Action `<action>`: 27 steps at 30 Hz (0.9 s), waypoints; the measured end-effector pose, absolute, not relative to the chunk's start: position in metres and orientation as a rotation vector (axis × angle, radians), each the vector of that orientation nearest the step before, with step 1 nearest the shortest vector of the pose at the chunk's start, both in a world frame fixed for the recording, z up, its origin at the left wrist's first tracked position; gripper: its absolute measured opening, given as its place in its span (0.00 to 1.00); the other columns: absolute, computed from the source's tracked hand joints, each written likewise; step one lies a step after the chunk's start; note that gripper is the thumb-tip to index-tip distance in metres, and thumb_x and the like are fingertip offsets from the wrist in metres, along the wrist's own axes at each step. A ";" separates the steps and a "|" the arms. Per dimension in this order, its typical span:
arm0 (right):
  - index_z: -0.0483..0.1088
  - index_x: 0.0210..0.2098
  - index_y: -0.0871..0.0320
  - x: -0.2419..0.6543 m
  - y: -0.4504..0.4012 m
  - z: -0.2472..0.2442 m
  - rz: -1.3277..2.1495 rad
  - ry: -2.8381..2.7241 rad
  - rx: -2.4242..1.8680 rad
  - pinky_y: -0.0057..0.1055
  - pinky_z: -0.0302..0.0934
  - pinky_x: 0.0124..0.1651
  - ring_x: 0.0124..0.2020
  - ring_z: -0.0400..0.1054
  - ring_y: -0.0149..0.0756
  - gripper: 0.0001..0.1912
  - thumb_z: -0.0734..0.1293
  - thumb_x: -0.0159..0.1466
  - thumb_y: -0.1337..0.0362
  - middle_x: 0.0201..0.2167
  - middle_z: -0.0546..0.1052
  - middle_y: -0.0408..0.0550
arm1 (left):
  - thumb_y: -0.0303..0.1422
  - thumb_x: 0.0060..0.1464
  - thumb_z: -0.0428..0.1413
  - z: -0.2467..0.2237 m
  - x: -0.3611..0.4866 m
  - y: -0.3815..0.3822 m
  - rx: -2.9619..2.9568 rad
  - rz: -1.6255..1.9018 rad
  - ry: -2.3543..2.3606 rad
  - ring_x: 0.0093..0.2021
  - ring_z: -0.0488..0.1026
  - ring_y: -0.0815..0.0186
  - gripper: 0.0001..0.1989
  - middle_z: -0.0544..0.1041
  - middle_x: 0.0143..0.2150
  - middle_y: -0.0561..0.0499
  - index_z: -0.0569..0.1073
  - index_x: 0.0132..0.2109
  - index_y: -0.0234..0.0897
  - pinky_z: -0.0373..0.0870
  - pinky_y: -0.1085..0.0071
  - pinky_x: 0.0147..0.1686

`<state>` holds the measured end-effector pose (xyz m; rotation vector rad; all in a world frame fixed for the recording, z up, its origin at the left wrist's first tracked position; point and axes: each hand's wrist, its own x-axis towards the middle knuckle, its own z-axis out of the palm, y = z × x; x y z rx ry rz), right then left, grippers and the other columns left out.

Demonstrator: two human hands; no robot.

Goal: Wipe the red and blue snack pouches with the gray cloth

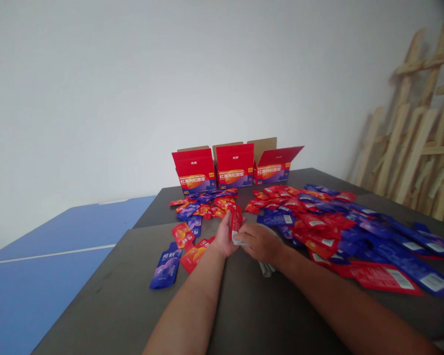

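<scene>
My left hand [225, 236] is closed round a red pouch [236, 220] that stands upright over the dark table [133, 305]. Against the pouch's lower end, my right hand [261, 241] pinches a grey cloth [267, 268], whose loose end hangs below the palm. To the left of my hands lie a blue pouch [166, 266] and some red-orange pouches [182, 234]. A large mixed pile of red and blue pouches [318, 222] spreads to the right, and a smaller pile [203, 203] lies just beyond my hands.
Three open red boxes [194, 172] stand in a row at the table's back, flaps raised, before a white wall. A blue table [77, 236] with a white line adjoins on the left. Wooden frames [410, 148] lean at the right.
</scene>
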<state>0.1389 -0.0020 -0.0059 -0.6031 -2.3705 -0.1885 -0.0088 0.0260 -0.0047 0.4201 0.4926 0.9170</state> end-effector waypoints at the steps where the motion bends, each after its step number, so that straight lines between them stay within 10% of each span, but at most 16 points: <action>1: 0.70 0.42 0.56 0.137 -0.004 -0.005 -0.210 -2.392 -0.599 0.36 0.63 0.43 0.40 0.65 0.39 0.10 0.61 0.62 0.69 0.37 0.72 0.50 | 0.52 0.56 0.48 -0.006 -0.009 0.026 0.425 0.907 0.500 0.29 0.73 0.64 0.24 0.74 0.26 0.47 0.74 0.36 0.33 0.68 0.70 0.31; 27: 0.68 0.38 0.57 0.157 0.038 -0.028 -0.033 -1.843 -1.085 0.41 0.63 0.45 0.40 0.65 0.41 0.07 0.60 0.63 0.64 0.36 0.68 0.50 | 0.48 0.57 0.48 0.005 -0.013 0.023 0.428 0.970 0.372 0.20 0.59 0.74 0.21 0.70 0.30 0.49 0.72 0.43 0.35 0.52 0.78 0.16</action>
